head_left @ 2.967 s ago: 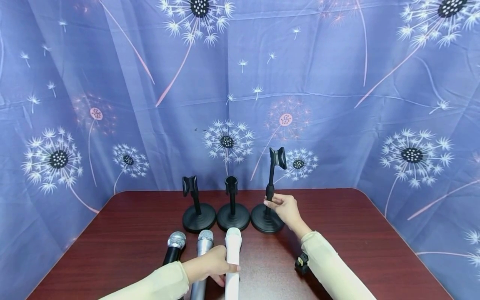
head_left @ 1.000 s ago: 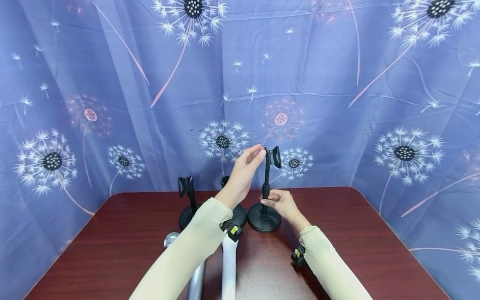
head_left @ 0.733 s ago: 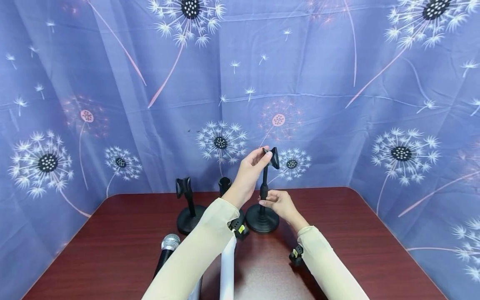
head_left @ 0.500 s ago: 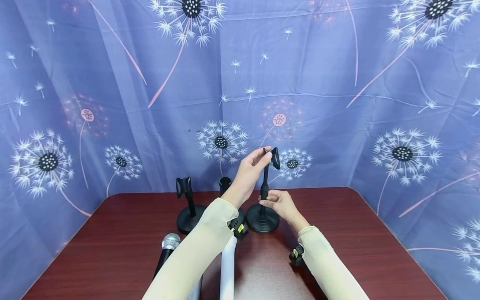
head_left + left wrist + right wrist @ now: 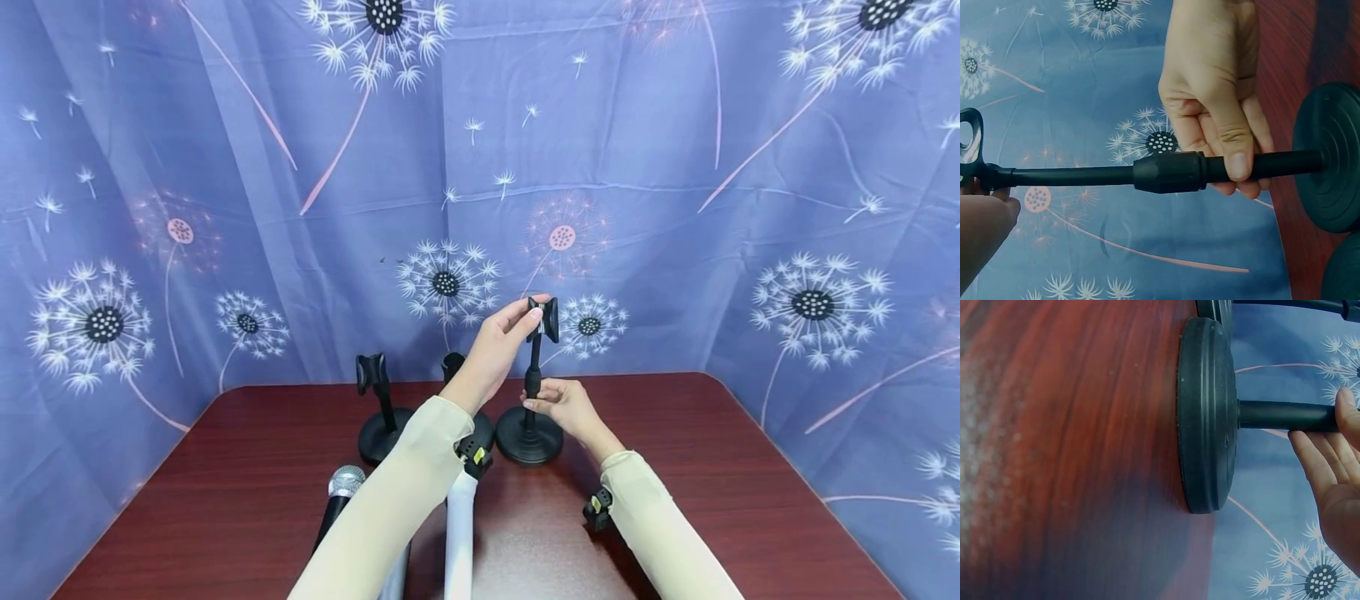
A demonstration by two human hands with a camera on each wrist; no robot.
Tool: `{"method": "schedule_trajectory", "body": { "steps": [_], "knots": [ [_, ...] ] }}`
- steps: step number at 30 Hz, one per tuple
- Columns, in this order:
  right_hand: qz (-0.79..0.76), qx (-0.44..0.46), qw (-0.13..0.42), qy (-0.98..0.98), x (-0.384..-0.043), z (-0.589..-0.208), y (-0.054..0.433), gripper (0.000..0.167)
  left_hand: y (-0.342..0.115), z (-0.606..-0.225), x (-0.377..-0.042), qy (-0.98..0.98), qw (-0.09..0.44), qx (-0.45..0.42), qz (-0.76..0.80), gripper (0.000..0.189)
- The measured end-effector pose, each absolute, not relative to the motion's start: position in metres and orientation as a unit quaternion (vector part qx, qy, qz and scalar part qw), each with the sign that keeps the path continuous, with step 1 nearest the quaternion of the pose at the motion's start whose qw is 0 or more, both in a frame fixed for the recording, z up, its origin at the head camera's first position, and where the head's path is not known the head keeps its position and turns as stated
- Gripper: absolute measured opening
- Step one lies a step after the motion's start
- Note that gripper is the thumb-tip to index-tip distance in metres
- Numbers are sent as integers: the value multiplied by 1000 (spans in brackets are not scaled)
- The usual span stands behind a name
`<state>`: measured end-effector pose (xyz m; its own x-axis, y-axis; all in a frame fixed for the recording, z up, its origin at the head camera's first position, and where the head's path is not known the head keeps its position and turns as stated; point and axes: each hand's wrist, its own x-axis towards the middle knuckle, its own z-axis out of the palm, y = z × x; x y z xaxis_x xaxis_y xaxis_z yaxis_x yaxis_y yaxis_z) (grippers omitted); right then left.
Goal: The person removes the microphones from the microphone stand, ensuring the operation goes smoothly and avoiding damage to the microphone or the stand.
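Note:
The tallest microphone stand (image 5: 535,358) stands upright at the right end of a row, its round base (image 5: 1207,419) resting on the table. At its top, my left hand (image 5: 491,350) pinches the black clip (image 5: 552,321) between thumb and fingers. Lower down, my right hand (image 5: 570,412) grips the pole just under the thick collar (image 5: 1169,172), thumb on one side and fingers on the other. In front lies a white microphone (image 5: 459,533), its head hidden by the left wrist's camera.
Two shorter stands, one at the left (image 5: 373,375) and one in the middle (image 5: 453,364), stand beside it, partly behind the left arm. A black microphone (image 5: 346,483) with a silver head and a silver microphone (image 5: 396,575) lie partly under that sleeve. A blue curtain (image 5: 637,217) hangs behind the table.
My left hand has left the white microphone, risen to the tall stand's clip and taken hold of it. The clip has since turned slightly to face forward. The right hand keeps its grip.

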<state>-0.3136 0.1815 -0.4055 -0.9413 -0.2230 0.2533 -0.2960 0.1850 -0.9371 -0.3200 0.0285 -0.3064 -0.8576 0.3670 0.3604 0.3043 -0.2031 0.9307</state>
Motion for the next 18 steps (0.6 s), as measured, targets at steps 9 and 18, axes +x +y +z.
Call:
{"method": "schedule_trajectory", "body": {
  "steps": [9, 18],
  "knots": [
    [617, 170, 20, -768, -316, -408, 184, 22, 31, -318, -317, 594, 11, 301, 746, 40],
    [630, 144, 22, -763, -331, -429, 189, 27, 33, -318, -316, 607, -11, 288, 741, 40]
  ]
}}
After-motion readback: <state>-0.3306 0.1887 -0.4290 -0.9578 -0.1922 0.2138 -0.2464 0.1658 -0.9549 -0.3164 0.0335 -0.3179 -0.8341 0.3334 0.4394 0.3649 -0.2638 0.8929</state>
